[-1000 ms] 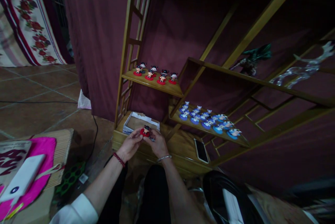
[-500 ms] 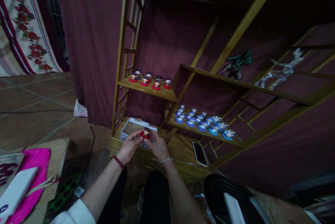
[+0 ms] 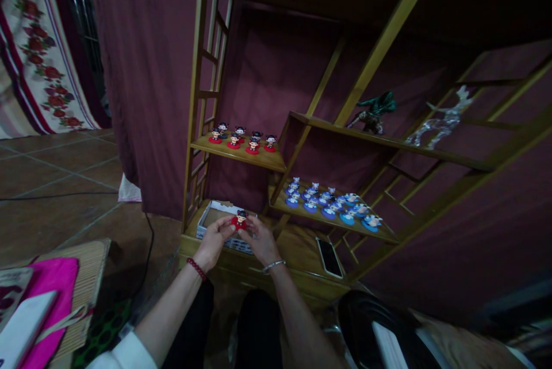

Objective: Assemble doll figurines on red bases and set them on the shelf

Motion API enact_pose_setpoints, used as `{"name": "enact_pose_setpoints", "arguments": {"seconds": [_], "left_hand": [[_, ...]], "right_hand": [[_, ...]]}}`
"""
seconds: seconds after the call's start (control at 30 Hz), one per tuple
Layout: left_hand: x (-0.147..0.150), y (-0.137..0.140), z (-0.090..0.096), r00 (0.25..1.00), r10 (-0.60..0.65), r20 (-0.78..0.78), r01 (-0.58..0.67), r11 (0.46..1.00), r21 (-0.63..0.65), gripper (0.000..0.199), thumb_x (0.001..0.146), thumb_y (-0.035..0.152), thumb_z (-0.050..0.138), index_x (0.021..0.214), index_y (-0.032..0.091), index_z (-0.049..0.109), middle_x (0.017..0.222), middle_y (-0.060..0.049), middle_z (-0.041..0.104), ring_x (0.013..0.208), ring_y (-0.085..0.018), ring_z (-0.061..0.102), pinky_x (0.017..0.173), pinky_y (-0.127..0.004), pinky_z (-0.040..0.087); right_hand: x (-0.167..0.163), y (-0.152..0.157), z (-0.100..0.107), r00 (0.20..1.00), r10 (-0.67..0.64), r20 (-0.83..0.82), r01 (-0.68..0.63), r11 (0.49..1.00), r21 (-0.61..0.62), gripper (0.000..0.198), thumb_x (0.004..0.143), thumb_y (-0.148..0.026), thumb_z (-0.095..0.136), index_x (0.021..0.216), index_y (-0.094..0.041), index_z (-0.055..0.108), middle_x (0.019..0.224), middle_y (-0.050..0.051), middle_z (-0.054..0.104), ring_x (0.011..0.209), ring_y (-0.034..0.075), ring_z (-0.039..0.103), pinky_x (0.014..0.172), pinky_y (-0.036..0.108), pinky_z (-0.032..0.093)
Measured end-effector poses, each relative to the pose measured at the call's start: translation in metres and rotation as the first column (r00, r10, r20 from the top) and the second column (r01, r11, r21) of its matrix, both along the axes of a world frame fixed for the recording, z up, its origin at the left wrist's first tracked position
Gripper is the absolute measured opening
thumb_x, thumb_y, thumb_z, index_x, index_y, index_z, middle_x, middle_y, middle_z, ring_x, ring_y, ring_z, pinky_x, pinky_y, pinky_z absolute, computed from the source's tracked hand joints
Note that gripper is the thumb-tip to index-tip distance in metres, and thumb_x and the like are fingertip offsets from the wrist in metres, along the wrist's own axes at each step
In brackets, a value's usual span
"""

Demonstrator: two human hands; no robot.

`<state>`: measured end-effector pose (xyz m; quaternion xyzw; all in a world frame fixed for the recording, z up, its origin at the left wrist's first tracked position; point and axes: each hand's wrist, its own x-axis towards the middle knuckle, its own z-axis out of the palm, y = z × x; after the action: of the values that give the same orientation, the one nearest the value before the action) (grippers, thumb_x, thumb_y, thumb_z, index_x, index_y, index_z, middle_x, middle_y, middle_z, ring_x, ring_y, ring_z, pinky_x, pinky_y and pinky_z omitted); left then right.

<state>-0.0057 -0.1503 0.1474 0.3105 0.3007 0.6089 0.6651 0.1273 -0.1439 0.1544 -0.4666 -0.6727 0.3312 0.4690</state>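
Observation:
Between my two hands is a small figurine [image 3: 240, 219] with dark hair and a red base, held upright. My left hand [image 3: 215, 241] grips its left side, and my right hand [image 3: 259, 238] grips its right side, thumbs at the front of the base. Just behind and below my hands, a white cardboard box [image 3: 207, 222] sits on the lowest shelf, partly covered by them. Several similar red-based figurines [image 3: 234, 140] stand on the upper left shelf. On the shelf to the right are several blue and purple-based figurines [image 3: 330, 209].
A phone [image 3: 330, 257] lies on the lowest shelf board to the right. A green statuette [image 3: 377, 110] and a clear deer figure [image 3: 442, 119] stand on a higher shelf. At left is a woven-topped surface [image 3: 92, 277] bearing a pink cloth [image 3: 64, 274]. A black seat [image 3: 357, 323] is at lower right.
My view has shifted slightly, so the shelves sit a little lower and further left. Both hands keep hold of the figurine in nearly the same pose.

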Motion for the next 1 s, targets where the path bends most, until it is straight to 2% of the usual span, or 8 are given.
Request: {"name": "enact_pose_setpoints", "arguments": {"seconds": [0.33, 0.57, 0.77, 1.0], "left_hand": [[0.004, 0.004, 0.004, 1.0, -0.014, -0.02, 0.015, 0.999, 0.041, 0.034, 0.055, 0.017, 0.072, 0.088, 0.013, 0.063, 0.09, -0.008, 0.065, 0.084, -0.016, 0.057, 0.084, -0.031, 0.038], [0.006, 0.006, 0.009, 0.996, 0.042, -0.082, -0.037, 0.998, 0.06, 0.032, 0.054, 0.017, 0.073, 0.084, 0.013, 0.061, 0.084, -0.006, 0.065, 0.08, -0.015, 0.057, 0.082, -0.03, 0.039], [0.007, 0.011, 0.014, 0.991, 0.061, -0.119, -0.051, 0.995, 0.085, 0.034, 0.054, 0.019, 0.072, 0.084, 0.014, 0.059, 0.083, -0.005, 0.063, 0.079, -0.014, 0.057, 0.081, -0.03, 0.04], [0.007, 0.015, 0.029, 0.977, 0.065, -0.204, -0.037, 0.99, 0.138, 0.036, 0.055, 0.024, 0.07, 0.086, 0.012, 0.057, 0.08, -0.004, 0.061, 0.076, -0.013, 0.056, 0.073, -0.03, 0.045]], "right_hand": [[0.004, 0.001, 0.009, 1.0, 0.009, -0.011, -0.009, 1.0, 0.016, 0.037, 0.067, -0.027, 0.063, 0.103, -0.019, 0.056, 0.103, 0.005, 0.061, 0.091, 0.016, 0.059, 0.085, 0.033, 0.046], [0.007, 0.004, 0.011, 1.0, -0.015, 0.022, 0.014, 1.0, 0.019, 0.034, 0.068, -0.028, 0.062, 0.1, -0.019, 0.057, 0.098, 0.005, 0.064, 0.088, 0.016, 0.06, 0.082, 0.033, 0.048], [0.007, 0.009, 0.016, 0.997, -0.006, -0.076, 0.007, 1.0, 0.015, 0.043, 0.063, -0.029, 0.066, 0.104, -0.018, 0.054, 0.099, 0.007, 0.064, 0.089, 0.018, 0.06, 0.081, 0.034, 0.049], [0.007, 0.01, 0.034, 0.987, 0.048, -0.155, -0.047, 0.999, 0.005, 0.039, 0.063, -0.024, 0.066, 0.1, -0.018, 0.054, 0.1, 0.006, 0.063, 0.088, 0.016, 0.061, 0.083, 0.032, 0.048]]}}
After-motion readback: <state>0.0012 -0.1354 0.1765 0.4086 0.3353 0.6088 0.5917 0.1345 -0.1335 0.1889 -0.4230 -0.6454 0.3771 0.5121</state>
